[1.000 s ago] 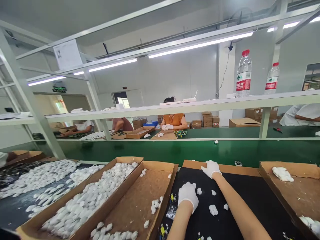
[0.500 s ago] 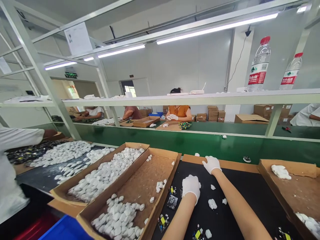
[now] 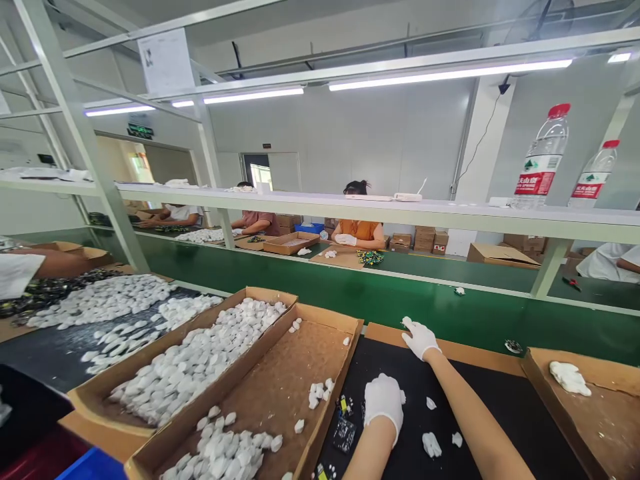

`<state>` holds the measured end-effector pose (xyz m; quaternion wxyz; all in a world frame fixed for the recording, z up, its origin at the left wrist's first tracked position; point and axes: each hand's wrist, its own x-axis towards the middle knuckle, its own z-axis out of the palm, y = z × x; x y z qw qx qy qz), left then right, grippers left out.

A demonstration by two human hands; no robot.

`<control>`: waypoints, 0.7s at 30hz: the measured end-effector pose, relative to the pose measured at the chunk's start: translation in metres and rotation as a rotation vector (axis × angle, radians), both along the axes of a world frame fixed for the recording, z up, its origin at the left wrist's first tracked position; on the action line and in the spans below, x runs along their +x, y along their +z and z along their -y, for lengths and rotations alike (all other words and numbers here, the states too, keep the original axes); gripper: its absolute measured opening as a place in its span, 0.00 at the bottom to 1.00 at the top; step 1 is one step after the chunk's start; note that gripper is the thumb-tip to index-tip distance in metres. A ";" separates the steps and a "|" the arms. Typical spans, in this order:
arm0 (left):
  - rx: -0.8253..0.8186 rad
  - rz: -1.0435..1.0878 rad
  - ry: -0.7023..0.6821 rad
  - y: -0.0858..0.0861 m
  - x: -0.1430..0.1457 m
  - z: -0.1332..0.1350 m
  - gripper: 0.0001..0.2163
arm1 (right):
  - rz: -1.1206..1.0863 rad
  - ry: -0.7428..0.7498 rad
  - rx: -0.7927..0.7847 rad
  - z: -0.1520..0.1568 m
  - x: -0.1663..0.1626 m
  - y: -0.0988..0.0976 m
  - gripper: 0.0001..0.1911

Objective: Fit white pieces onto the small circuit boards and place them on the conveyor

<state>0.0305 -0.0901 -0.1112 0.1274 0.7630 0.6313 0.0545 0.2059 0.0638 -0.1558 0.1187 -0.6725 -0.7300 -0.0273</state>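
My left hand [image 3: 384, 403], in a white glove, is over the black mat [image 3: 493, 400] with its fingers curled in. What it holds is hidden; a small white bit shows at its right edge. Farther forward, my right hand [image 3: 421, 339], also gloved, reaches the cardboard strip [image 3: 480, 357] at the mat's far edge. Its fingertips close on a small white lump there, mostly covered by the glove. Beside my left hand lie small circuit boards [image 3: 345, 435] with yellow and black parts. White lumps [image 3: 431, 445] lie on the mat by my right forearm.
Left of the mat stand cardboard trays [image 3: 320, 427] with many white pieces [image 3: 225, 443]. Another tray [image 3: 595, 420] is at the right. A green belt [image 3: 400, 300] runs behind, under a shelf [image 3: 310, 207] with water bottles [image 3: 540, 167]. Co-workers sit across; a co-worker's arm [image 3: 55, 263] is at left.
My right hand has moved onto the white lump at the mat's far edge, its fingers drawing together. My left hand stays nearly in place. The camera view has tilted up slightly.
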 end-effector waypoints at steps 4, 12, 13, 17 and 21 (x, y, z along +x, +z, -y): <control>0.006 0.009 0.013 0.002 -0.001 0.002 0.12 | -0.049 -0.158 0.029 -0.012 0.000 0.000 0.23; -0.015 -0.037 -0.034 -0.002 -0.008 -0.001 0.13 | -0.135 -0.215 -0.028 0.011 0.007 -0.007 0.27; -0.016 -0.041 -0.040 -0.003 -0.009 -0.001 0.13 | -0.145 -0.219 -0.049 0.018 0.011 -0.007 0.26; -0.013 -0.050 -0.058 -0.005 -0.013 0.000 0.13 | -0.167 -0.209 -0.096 0.065 0.027 -0.004 0.26; -0.010 -0.062 -0.066 -0.004 -0.015 0.002 0.14 | -0.183 -0.149 -0.083 0.134 0.033 0.008 0.26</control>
